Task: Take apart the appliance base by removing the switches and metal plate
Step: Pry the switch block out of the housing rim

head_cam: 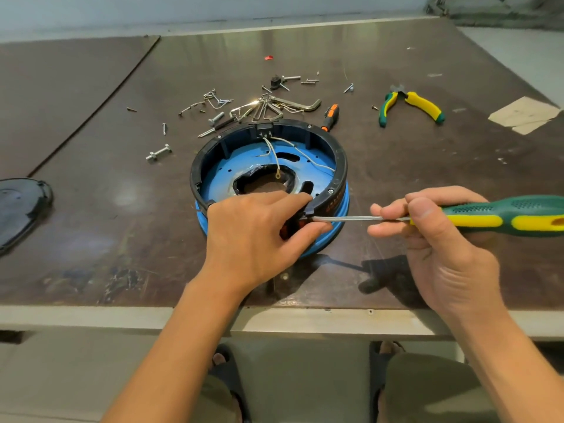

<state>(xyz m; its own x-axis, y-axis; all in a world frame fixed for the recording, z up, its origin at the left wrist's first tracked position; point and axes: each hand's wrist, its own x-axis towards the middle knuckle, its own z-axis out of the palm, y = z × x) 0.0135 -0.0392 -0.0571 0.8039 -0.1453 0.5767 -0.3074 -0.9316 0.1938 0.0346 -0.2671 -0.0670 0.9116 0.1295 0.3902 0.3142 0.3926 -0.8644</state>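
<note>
The round base [335,166] sits on the brown desk [122,193] a little back from its near edge, open side up. It has a black rim over a blue lower body. Inside lies a blue plate [219,175] with holes and a ragged dark opening in the middle. Thin white wires [274,151] run from a black block [264,129] on the far wall down towards that opening.

The left hand [253,233] grips the near wall of the base. Its fingers [290,199] curl over the rim while the thumb presses from outside lower down. An orange and black part [285,232] shows between them.

The right hand [442,248] holds a screwdriver [503,215] with a green and yellow handle. The thumb lies on the front of the handle and the fingers close round the start of the shaft. The shaft lies nearly level, pointing left. Its tip meets the near rim of the base just beside the left hand.

Behind the base lies a scatter of screws [219,108], bent hex keys [293,105] and a small orange and black screwdriver [331,117]. Green and yellow pliers [409,105] lie further right, with a scrap of paper [525,114] beyond them. A lone bolt [158,152] lies left of the base. A black cover [21,209] rests at the left edge of the desk.
</note>
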